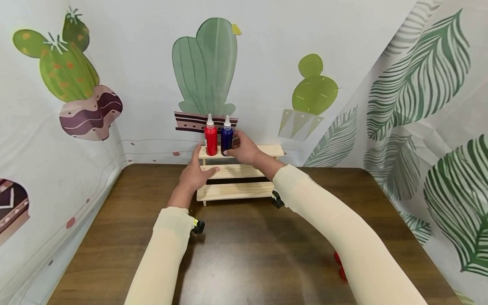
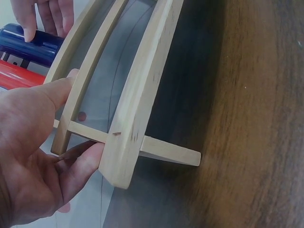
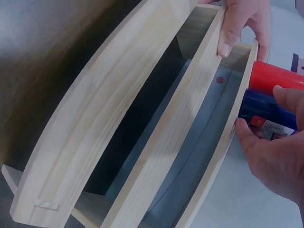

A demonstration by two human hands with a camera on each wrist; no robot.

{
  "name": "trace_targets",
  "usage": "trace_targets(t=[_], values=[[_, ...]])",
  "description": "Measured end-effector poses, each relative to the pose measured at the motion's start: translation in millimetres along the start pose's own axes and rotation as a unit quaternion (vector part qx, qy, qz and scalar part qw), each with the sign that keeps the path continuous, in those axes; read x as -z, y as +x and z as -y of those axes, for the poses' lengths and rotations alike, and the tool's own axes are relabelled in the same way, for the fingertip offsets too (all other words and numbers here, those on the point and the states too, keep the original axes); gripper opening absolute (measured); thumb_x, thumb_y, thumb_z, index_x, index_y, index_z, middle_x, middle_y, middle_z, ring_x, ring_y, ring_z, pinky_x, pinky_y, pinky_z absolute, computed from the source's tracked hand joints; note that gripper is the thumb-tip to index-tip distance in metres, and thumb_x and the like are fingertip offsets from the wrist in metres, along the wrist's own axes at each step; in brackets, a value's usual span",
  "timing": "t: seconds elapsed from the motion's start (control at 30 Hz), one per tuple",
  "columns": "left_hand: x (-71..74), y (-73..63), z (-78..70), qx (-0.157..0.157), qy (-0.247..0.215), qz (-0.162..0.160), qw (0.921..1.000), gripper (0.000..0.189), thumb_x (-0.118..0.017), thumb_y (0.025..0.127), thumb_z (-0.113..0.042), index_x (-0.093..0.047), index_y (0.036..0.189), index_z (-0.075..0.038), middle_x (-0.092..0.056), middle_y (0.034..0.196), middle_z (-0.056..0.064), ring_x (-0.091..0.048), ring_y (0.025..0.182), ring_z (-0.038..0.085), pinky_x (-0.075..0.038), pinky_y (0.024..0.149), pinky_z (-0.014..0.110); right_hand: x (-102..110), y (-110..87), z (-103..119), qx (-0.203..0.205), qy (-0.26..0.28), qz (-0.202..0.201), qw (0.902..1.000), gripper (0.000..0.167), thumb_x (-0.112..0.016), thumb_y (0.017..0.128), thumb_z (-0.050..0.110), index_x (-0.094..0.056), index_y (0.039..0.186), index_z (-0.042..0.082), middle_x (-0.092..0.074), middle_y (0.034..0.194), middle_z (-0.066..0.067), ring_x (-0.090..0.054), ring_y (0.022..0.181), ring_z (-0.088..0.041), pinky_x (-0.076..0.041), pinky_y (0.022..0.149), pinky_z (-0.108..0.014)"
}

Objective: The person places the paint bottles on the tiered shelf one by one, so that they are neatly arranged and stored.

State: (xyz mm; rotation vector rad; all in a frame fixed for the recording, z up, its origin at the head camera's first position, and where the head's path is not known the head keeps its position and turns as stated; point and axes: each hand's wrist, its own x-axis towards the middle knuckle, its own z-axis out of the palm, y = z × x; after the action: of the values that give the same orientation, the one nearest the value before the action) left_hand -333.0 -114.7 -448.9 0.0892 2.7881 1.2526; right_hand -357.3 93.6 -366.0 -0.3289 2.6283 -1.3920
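Observation:
A small three-tier wooden shelf [image 1: 238, 192] stands at the back of the table. On its top tier, toward the left end, a red squeeze bottle [image 1: 211, 142] and a dark blue squeeze bottle [image 1: 226, 139] are upright side by side, each with a white nozzle cap. My right hand [image 1: 245, 150] holds the blue bottle low on its body between thumb and fingers; a label [image 3: 271, 126] shows there in the right wrist view. My left hand [image 1: 192, 176] grips the shelf's left end, its thumb at the middle tier [image 2: 85, 80]. Some left fingers are hidden behind the side frame.
The brown wooden table [image 1: 244, 254] runs up to a pale wall cloth [image 1: 263, 51] printed with cacti and leaves. Red round objects [image 1: 342, 273] lie at the right, partly covered by the right sleeve. A dark wrist device [image 1: 198, 227] sits by the left cuff.

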Motion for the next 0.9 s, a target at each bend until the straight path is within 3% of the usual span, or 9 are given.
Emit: trace_targets(t=[0.2,0.47,0.9], values=[[-0.2,1.2,0.2,-0.005,-0.005,-0.001,1.0,0.106,-0.069,0.099,-0.053,0.011,0.169,-0.038,-0.029,0.173,0.025,-0.038,0.151,0.055,-0.034,0.119,0.074,3.6,-9.4,2.0,-0.013,0.006,0.026,0.9996,0.082,-0.074,0.098,0.009,-0.025,0.164,0.003,-0.053,0.15,-0.024,-0.058,0.139,-0.037,-0.053,0.113,-0.046],[0.0,1.3,4.2,0.006,-0.004,0.003,1.0,0.107,-0.068,0.1,-0.054,0.013,0.168,-0.04,-0.029,0.173,0.024,-0.039,0.152,0.054,-0.034,0.12,0.072,5.4,-25.7,2.5,-0.026,-0.04,0.058,0.9971,0.094,-0.071,0.1,0.016,-0.01,0.17,0.002,-0.046,0.162,-0.024,-0.049,0.15,-0.035,-0.045,0.122,-0.045],[-1.4,0.0,2.3,0.007,-0.006,0.003,1.0,0.106,-0.067,0.1,-0.053,0.014,0.168,-0.041,-0.029,0.173,0.024,-0.038,0.152,0.054,-0.034,0.119,0.073,13.1,-46.7,14.6,-0.018,-0.128,0.137,0.9821,0.09,-0.071,0.101,0.02,-0.016,0.169,0.003,-0.045,0.163,-0.024,-0.045,0.154,-0.036,-0.043,0.124,-0.045]])
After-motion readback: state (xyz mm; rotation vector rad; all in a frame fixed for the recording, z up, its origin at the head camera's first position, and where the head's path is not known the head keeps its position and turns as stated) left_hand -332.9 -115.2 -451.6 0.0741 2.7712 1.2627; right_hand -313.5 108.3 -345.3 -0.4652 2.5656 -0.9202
